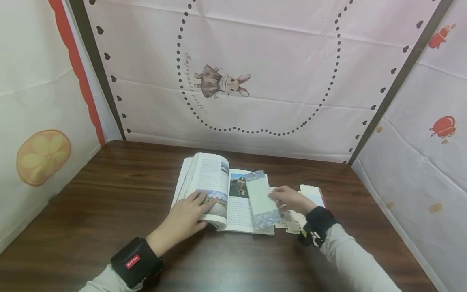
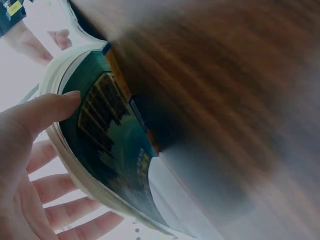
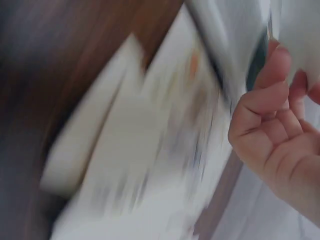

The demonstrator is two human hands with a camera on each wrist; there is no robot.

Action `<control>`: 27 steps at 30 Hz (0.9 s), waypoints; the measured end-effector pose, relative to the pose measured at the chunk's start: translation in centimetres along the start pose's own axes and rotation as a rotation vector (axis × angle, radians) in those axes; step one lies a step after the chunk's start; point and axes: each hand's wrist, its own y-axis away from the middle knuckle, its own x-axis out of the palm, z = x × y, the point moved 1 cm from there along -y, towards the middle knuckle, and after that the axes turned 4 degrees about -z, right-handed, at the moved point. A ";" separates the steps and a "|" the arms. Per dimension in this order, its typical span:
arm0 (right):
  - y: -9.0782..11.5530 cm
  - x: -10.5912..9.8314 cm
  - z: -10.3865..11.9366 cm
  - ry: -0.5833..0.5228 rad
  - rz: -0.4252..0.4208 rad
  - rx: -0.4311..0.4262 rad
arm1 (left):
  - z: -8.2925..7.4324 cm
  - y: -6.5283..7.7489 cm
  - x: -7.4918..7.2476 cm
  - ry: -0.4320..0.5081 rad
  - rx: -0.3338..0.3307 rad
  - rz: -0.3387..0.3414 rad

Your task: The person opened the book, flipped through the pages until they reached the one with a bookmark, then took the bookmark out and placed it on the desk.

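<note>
An open book (image 1: pixel 238 221) with text and photos lies on the table. My left hand (image 1: pixel 186 215) holds its raised left pages, fingers spread across the top. In the left wrist view the thumb (image 2: pixel 60 105) laps over the page edge beside a dark green picture (image 2: pixel 100 115) on the underside. Over the right page is a pale green bookmark (image 1: pixel 260 198) with blue-grey patterned ends. My right hand (image 1: pixel 292 199) pinches it by its right edge. In the right wrist view the right hand (image 3: pixel 280 125) has curled fingers, and the bookmark is mostly out of view.
Several pale cards or papers (image 1: pixel 294 223) lie overlapping right of the book, partly beneath my right hand; they are blurred in the right wrist view. A white card (image 1: pixel 311 194) sits behind them. Printed cloth walls (image 1: pixel 255 117) surround the brown wooden table (image 1: pixel 138 182).
</note>
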 end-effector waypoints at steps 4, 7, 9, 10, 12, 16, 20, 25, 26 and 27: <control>1.9 -3.7 -1.8 0.028 0.008 -0.004 | -0.2 -0.5 -0.3 -0.026 0.022 -0.001; 3.3 -6.1 -3.0 0.049 0.026 0.001 | -0.4 -0.8 -0.5 -0.043 0.048 -0.028; 4.2 -7.3 -3.8 0.069 0.025 0.005 | -0.7 -0.9 -0.6 -0.046 0.065 -0.054; 4.6 -7.8 -4.1 0.078 0.015 0.012 | -0.9 -0.9 -0.7 -0.049 0.075 -0.067; 5.2 -8.6 -4.8 0.119 -0.011 0.016 | -1.5 -0.9 -0.8 -0.058 0.099 -0.088; 5.8 -8.8 -5.9 0.307 -0.146 0.033 | -2.7 -0.9 -1.4 -0.090 0.170 -0.137; 5.9 -8.1 -6.9 0.555 -0.301 0.088 | -4.2 -0.6 -2.6 -0.009 0.255 -0.206; 5.6 -8.0 -7.0 0.682 -0.407 0.124 | -4.3 -0.7 -4.0 0.133 0.253 -0.279; 5.5 -8.1 -6.7 0.704 -0.421 0.104 | -3.8 -0.8 -4.1 0.144 0.228 -0.298; 5.4 -8.1 -6.4 0.723 -0.436 0.080 | -3.2 -0.8 -4.1 0.148 0.198 -0.313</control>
